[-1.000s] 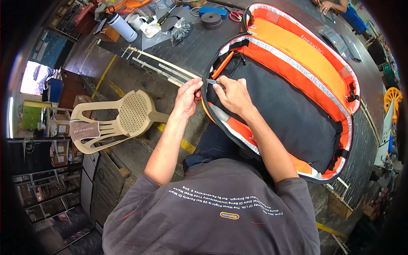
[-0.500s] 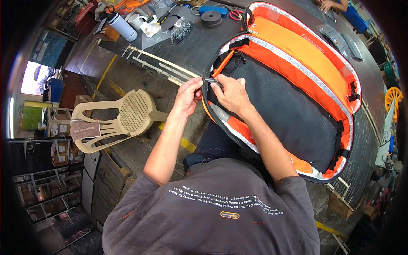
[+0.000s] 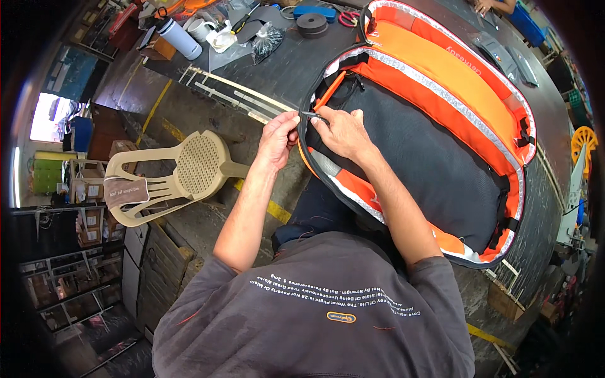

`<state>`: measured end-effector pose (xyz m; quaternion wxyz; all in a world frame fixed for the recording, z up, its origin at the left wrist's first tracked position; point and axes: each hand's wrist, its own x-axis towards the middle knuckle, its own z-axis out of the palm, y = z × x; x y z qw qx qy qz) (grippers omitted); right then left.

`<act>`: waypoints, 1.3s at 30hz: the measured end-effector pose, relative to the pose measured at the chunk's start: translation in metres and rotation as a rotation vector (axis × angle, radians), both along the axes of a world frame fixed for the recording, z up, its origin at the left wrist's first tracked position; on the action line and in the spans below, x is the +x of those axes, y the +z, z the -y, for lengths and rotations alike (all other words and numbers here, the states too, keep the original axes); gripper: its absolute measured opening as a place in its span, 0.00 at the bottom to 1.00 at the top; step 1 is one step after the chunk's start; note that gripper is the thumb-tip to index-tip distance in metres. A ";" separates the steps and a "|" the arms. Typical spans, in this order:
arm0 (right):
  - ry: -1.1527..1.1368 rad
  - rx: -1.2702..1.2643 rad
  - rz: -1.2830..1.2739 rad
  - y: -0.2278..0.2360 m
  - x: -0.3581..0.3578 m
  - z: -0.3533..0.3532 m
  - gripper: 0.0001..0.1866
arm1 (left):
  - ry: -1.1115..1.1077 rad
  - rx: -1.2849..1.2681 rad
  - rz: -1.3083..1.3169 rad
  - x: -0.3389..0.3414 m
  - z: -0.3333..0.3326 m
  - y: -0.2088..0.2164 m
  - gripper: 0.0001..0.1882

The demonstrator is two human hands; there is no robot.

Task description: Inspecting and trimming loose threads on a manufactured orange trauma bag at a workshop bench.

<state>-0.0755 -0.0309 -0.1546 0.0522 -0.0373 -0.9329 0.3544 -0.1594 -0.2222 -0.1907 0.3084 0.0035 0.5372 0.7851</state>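
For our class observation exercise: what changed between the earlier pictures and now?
The small pointed tool in the right hand has shifted slightly left, toward the left hand. Nothing was visibly grasped or released. The left hand remains at the edge of the orange-and-black bag; the beige chair stays put.

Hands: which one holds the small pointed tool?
The right hand, over the open orange bag, grips the tool; the left hand, mostly outside the bag, is at its black rim.
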 end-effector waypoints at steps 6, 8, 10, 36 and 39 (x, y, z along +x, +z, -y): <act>-0.181 -0.265 -0.107 0.007 0.019 -0.015 0.20 | 0.016 -0.270 -0.353 -0.012 0.004 -0.015 0.10; -0.244 -0.268 -0.099 0.035 0.042 -0.024 0.19 | 0.055 -0.486 -0.592 -0.017 0.009 -0.019 0.15; -0.317 -0.274 -0.062 0.051 0.075 -0.039 0.18 | 0.012 -0.791 -0.780 0.015 -0.021 0.055 0.21; -0.518 -0.516 0.051 -0.015 0.227 -0.012 0.17 | -0.410 -1.542 -1.798 -0.024 -0.096 0.076 0.33; -0.487 -0.456 0.035 -0.006 0.232 -0.009 0.20 | -0.306 -1.507 -1.659 -0.031 -0.129 0.063 0.32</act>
